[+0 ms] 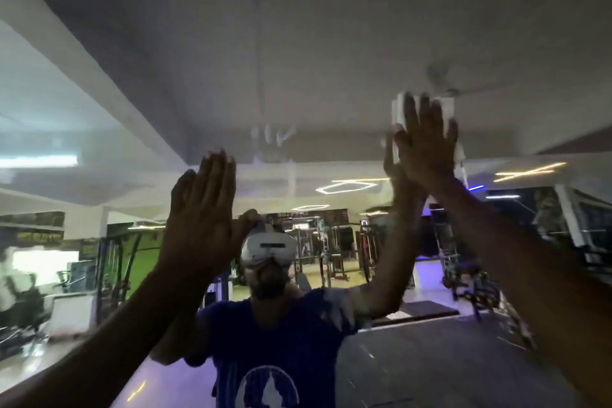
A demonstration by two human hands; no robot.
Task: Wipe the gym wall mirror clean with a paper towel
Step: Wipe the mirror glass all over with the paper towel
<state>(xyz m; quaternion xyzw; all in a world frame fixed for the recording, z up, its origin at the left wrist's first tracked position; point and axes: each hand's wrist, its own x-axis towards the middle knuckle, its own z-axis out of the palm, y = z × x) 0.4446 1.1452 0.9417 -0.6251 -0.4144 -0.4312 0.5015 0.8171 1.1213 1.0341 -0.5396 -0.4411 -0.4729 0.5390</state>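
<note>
The wall mirror (pixel 298 43) fills the head view and reflects the gym and a person in a blue shirt wearing a headset. My right hand (pixel 427 146) is raised high at the right, fingers straight, pressing a white paper towel (pixel 445 111) flat against the glass. The towel shows above and beside the fingers. My left hand (pixel 202 219) is held up at the centre left with straight fingers, flat toward the mirror, holding nothing. Whether it touches the glass is unclear.
Reflected in the mirror are weight machines and racks (pixel 334 252), ceiling light strips (pixel 347 187), a white beam (pixel 82 76) and a dark floor mat (pixel 427 310). The picture is blurred with motion.
</note>
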